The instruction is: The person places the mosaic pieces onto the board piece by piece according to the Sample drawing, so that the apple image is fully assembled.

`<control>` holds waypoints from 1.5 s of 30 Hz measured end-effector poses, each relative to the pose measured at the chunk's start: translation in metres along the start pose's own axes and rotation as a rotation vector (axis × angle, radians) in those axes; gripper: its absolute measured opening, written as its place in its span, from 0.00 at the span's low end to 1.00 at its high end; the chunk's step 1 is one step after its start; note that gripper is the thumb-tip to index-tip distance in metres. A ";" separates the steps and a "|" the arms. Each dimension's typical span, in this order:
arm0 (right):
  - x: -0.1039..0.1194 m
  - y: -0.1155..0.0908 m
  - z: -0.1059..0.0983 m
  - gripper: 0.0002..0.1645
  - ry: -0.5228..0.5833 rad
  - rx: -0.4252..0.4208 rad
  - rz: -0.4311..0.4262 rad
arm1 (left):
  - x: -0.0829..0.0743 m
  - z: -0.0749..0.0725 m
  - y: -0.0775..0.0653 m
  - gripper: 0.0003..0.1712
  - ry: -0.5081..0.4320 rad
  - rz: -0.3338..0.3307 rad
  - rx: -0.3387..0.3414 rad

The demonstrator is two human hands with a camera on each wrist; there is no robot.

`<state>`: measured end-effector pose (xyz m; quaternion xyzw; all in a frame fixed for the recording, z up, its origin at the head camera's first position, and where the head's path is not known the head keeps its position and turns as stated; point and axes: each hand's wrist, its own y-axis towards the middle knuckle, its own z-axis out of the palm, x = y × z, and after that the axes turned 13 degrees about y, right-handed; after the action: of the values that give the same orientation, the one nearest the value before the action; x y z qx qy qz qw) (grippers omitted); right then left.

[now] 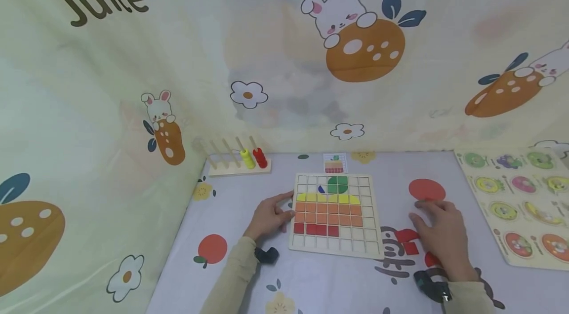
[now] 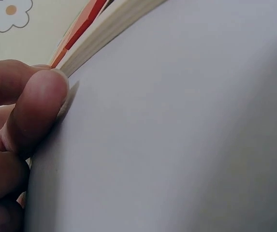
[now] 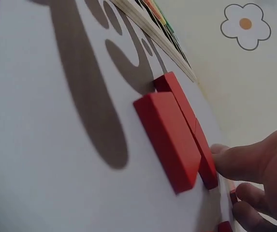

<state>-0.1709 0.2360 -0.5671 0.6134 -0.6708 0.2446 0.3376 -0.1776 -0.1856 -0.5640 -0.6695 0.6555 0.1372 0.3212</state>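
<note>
Through the head camera I see a pale gridded board (image 1: 370, 232) flat on the table (image 1: 249, 284), roughly between two hands. Coloured tiles fill part of it: green on top, then yellow, orange and an unfinished red row (image 1: 315, 229). A small card (image 1: 334, 163) showing a similar design lies just behind.

The left hand (image 1: 268, 216) rests its forefinger and thumb against the board's left edge, fingers loosely bent, gripping nothing firmly. The right hand (image 1: 444, 235) hangs half open over loose red blocks (image 3: 172, 135) to the right of the board. Its thumb comes up to one of them, but I cannot tell whether it touches, and I see nothing held.

I judge the blocks light, stiff and hard to damage, perhaps wood, with smooth faces that could slide on the cloth. They look best pinched by opposite sides, fingertips low, leaving the top free. The board looks thin, rigid and light enough to shift if pushed, so its rim is the place to steady it.

One more red block is partly covered by the right wrist. The left wrist view is mostly blank cloth, with only a corner of the board, and the right hand's far fingers are cut off at the frame.
</note>
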 end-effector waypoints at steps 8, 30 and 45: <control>-0.005 -0.001 0.002 0.31 0.029 -0.045 0.027 | 0.002 0.005 -0.002 0.37 -0.011 -0.027 0.016; -0.005 -0.004 0.001 0.27 0.052 -0.049 -0.004 | -0.002 0.000 -0.001 0.37 -0.007 -0.033 0.007; -0.006 0.000 0.000 0.26 0.029 -0.020 0.063 | -0.001 0.002 -0.002 0.36 0.011 -0.023 -0.011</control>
<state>-0.1711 0.2397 -0.5719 0.5850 -0.6873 0.2571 0.3454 -0.1757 -0.1834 -0.5647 -0.6796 0.6486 0.1333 0.3156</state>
